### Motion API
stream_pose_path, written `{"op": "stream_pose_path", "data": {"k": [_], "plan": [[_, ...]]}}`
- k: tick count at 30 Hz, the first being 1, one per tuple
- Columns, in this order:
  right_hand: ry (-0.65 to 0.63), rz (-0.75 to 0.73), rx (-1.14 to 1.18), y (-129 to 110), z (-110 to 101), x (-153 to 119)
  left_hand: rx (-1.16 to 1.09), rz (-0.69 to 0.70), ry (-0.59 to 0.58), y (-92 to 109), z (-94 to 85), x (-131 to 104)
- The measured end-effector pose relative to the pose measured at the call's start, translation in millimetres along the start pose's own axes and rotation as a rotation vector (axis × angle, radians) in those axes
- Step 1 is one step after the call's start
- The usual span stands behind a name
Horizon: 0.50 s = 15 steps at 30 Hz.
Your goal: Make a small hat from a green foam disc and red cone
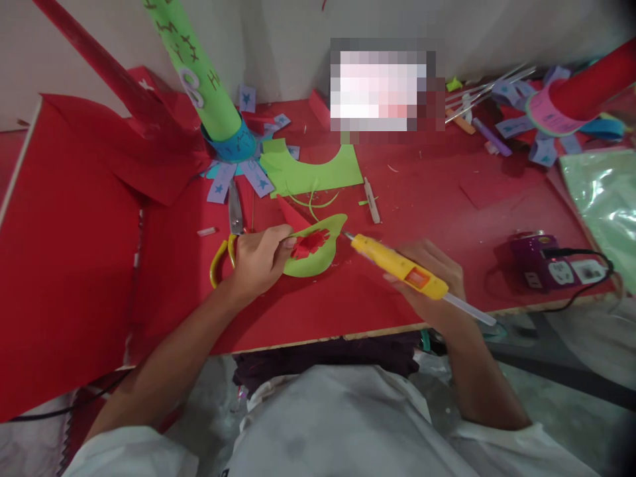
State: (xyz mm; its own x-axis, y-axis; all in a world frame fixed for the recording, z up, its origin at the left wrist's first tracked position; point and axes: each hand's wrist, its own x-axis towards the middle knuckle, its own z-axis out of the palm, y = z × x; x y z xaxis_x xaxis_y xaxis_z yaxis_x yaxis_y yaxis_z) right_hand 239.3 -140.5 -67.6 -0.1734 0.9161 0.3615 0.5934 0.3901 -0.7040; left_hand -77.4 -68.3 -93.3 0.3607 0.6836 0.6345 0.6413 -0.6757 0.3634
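Note:
My left hand (263,260) pinches the left edge of a green leaf-shaped paper piece (324,258) that has a red patch (311,245) in its middle. Held in my right hand (434,275) is a yellow glue gun (397,265) with a clear glue stick (470,309) out of its back. The gun's nozzle points left, close to the leaf's right tip but apart from it. Yellow-handled scissors (235,209) lie partly under my left hand.
Green paper scrap (318,175) and a small cutter (371,201) lie beyond the leaf. A green paper tube (199,73) stands at back left. Right of my right hand sits a purple power socket box (534,262). Red card (69,252) rises at left.

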Motion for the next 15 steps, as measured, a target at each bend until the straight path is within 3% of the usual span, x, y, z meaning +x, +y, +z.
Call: {"op": "stream_pose_path", "data": {"k": [7,15], "plan": [[-0.126,-0.053,0.046,-18.2,15.7,21.9,-0.012,0.126,0.082,0.3,2.5,1.8],[-0.135,-0.075,-0.032,-15.5,19.3,23.6,0.007,0.146,0.095,0.6,2.6,2.9]]}}
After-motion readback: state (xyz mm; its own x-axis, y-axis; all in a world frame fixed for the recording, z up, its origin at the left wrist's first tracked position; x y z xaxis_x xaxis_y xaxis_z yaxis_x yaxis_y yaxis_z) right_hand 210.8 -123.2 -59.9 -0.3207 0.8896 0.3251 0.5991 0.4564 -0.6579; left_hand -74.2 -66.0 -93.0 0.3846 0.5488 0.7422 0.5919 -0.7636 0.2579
